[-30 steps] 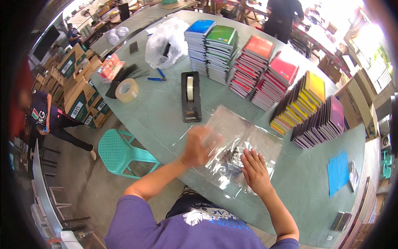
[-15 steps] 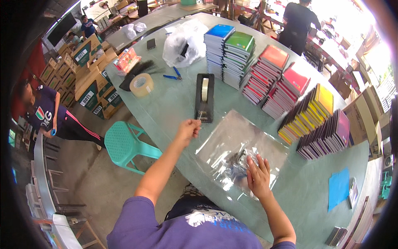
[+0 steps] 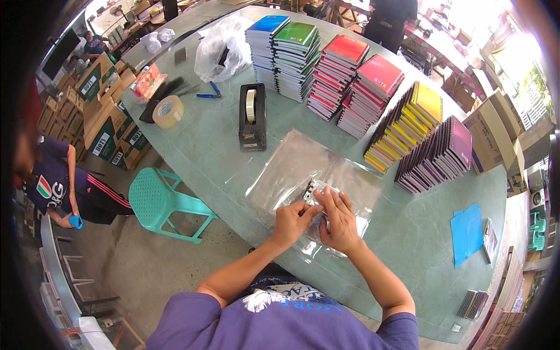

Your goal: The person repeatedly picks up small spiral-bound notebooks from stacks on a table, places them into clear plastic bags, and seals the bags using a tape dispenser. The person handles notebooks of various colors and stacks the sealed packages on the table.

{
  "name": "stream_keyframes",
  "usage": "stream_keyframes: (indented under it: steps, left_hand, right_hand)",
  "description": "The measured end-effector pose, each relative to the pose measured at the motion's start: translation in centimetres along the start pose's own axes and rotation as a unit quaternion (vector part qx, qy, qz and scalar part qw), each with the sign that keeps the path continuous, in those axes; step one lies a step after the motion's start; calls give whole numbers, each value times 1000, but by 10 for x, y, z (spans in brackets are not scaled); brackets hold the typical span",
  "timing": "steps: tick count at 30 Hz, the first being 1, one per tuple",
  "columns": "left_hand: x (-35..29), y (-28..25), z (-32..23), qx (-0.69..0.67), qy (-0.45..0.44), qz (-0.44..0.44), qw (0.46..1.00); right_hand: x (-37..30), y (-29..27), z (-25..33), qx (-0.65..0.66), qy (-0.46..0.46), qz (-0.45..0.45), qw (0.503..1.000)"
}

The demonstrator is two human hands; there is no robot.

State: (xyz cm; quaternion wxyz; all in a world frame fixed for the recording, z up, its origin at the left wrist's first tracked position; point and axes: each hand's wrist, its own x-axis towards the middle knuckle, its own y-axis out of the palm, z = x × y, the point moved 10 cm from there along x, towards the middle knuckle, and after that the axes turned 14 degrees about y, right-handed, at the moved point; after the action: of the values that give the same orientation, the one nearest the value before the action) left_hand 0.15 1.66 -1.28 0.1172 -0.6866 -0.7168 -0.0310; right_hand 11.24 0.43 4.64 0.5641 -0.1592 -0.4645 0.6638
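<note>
Notebooks (image 3: 380, 74) stand beyond clear plastic (image 3: 291, 162); left fingers (image 3: 297, 210) pinched, hold unclear; right fingers (image 3: 333, 204) extended atop.

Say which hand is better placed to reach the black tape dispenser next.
Likely the left hand: it's nearer the tape dispenser, while the right hand is farther right, on the clear plastic.

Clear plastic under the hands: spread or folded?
Mostly spread: the clear plastic lies broad on the table, its far corner and edges showing. Cannot tell beneath the left hand and right hand.

Left hand (image 3: 293, 223), right hand (image 3: 340, 226) over clear plastic (image 3: 286, 166), stacked notebooks (image 3: 382, 76)
</note>
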Motion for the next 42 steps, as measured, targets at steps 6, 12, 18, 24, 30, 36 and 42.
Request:
stream_keyframes:
  steps: [6,12,18,24,30,36,42]
  left_hand:
    - [-1,-10,35,128,83,17,988]
    - [-42,12,35,147,-64,231,960]
    - [-134,113,49,-327,-362,397,777]
    - [1,17,-6,-381,-1,167,910]
    - [40,-10,-12,22,191,172,966]
    - [127,-161,2,-128,86,-89,984]
    - [177,-413,17,190,124,-264,937]
  right_hand:
    - [17,-13,2,76,56,42,995]
    - [66,3,-41,44,187,191,963]
    - [69,-5,6,-31,140,108,984]
    - [17,-47,-60,303,171,90,933]
    - [22,35,-50,413,192,27,890]
    - [35,21,-61,438,259,-35,860]
    - [33,23,-45,245,360,-32,900]
